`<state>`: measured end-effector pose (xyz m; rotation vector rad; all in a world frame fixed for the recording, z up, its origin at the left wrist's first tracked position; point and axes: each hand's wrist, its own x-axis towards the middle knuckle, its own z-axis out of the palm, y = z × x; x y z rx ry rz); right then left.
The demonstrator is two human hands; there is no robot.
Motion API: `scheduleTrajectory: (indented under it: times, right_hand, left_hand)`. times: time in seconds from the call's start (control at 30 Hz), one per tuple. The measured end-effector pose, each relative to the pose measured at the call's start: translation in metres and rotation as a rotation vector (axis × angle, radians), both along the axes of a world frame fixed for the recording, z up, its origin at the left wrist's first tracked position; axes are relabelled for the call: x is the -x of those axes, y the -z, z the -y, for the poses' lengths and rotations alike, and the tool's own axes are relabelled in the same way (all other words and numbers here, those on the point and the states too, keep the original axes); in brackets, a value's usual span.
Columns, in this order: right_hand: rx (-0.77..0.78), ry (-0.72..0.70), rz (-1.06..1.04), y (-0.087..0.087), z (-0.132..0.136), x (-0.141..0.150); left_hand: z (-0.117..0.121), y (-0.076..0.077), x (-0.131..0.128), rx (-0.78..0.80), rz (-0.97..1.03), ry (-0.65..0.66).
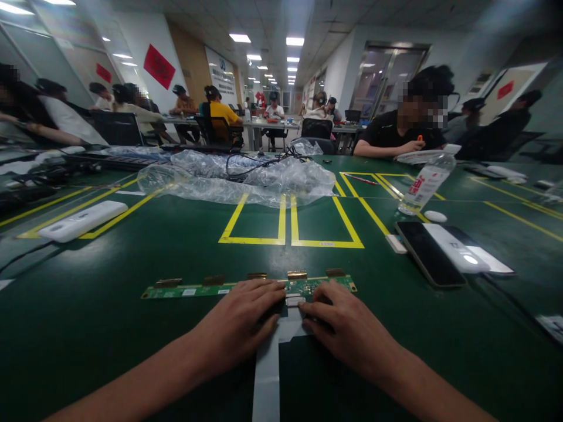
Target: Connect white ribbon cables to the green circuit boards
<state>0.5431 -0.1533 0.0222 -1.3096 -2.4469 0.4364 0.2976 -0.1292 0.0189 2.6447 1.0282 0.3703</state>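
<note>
My left grip point(246, 316) and right grip point(343, 319) are on the long, thin green circuit board point(204, 291) lying on the green counter point(176, 255). I can't tell if either pinches the flat white cable point(266, 375) between them.

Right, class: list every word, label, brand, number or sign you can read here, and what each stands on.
None can be read with certainty.
Bottle label: red print, blurred.
Wall sign: lettering blurred.
Large red poster: markings unclear.
White labels on the circuit board: too small.
Sticker on the yellow tape: too small.
White device: dark mark, unclear.
</note>
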Motion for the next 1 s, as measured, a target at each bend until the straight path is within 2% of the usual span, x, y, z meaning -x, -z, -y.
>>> scheduleTrajectory:
  times: [0.2, 0.37, 0.5, 0.7, 1.0]
  right_hand:
    - [0.003, 0.015, -0.014, 0.000, 0.003, 0.006]
    - [-0.007, 0.014, -0.050, 0.002, 0.000, 0.005]
    - [-0.056, 0.072, -0.102, 0.004, -0.012, -0.004]
    - [-0.073, 0.058, -0.055, 0.005, -0.027, -0.009]
    - [-0.101, 0.075, -0.021, 0.008, -0.028, -0.003]
  left_hand:
    - [-0.016, 0.013, -0.005, 0.015, 0.141, -0.036]
    - [-0.020, 0.013, -0.008, -0.012, 0.160, -0.028]
    - [-0.021, 0.013, -0.008, -0.033, 0.155, -0.018]
    - [-0.020, 0.011, -0.007, -0.044, 0.138, -0.009]
    - [-0.022, 0.013, -0.006, -0.038, 0.155, 0.015]
